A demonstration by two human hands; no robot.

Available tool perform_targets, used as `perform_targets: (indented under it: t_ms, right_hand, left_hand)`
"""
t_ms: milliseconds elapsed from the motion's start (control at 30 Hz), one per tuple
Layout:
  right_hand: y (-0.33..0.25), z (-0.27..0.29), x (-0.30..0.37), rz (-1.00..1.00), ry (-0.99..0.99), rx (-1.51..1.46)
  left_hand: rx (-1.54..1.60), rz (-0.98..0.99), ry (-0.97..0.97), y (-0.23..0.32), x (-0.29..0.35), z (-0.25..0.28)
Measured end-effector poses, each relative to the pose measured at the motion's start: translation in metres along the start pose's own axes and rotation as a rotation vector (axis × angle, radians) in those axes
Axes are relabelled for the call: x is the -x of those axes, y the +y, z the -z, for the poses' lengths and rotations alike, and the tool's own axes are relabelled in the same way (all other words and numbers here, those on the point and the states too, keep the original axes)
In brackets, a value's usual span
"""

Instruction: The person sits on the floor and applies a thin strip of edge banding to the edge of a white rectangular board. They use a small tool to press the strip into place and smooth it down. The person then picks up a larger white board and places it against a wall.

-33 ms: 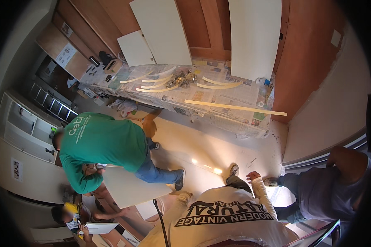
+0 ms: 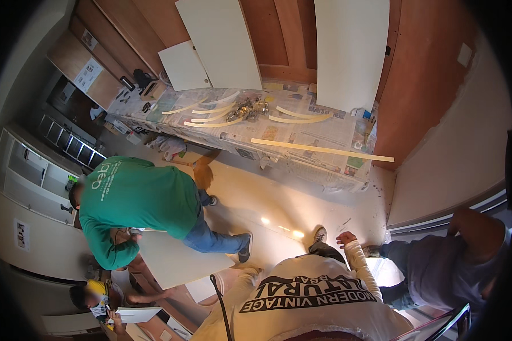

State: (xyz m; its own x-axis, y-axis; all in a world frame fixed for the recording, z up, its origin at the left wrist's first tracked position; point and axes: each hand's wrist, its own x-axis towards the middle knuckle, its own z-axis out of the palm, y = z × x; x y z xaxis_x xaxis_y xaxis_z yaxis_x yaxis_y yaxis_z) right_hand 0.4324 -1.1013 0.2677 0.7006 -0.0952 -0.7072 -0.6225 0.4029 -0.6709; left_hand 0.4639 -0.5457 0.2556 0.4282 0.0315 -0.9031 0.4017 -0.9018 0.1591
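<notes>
My right hand [image 2: 345, 238] hangs past the end of a white sleeve, over the floor near my shoe [image 2: 320, 234]. Its fingers are loosely bent and apart, with nothing visible in them. My left hand [image 2: 254, 274] shows only in part beside my white shirt [image 2: 301, 284], near the edge of a large white panel [image 2: 179, 258]; its fingers cannot be made out. A person in a green shirt [image 2: 136, 199] leans over that panel, hands near its far edge, partly hidden by the sleeve.
A newspaper-covered bench [image 2: 222, 133] carries pale edging strips [image 2: 324, 149] and a pile of metal hinges [image 2: 250, 109]. White boards [image 2: 219, 42] lean behind it. Another person [image 2: 444, 261] stands at right; one in yellow [image 2: 99, 298] holds a white board [image 2: 136, 314]. A ladder [image 2: 71, 142] stands far left.
The whole view has shifted slightly, with the bench and the people a little further left in it. My right hand has moved slightly up and left in the picture.
</notes>
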Motion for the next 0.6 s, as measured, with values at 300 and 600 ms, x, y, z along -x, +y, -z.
perform_targets:
  t_ms: [300, 600]
  right_hand:
    - [-0.295, -0.138, -0.023, 0.381, -0.484, 0.847]
    - [-0.4, -0.342, -0.057, 0.684, -0.766, 1.2]
  left_hand:
    - [0.934, 0.101, 0.178, 0.057, -0.018, 0.025]
    - [1.215, 0.517, -0.004, 0.076, -0.05, 0.034]
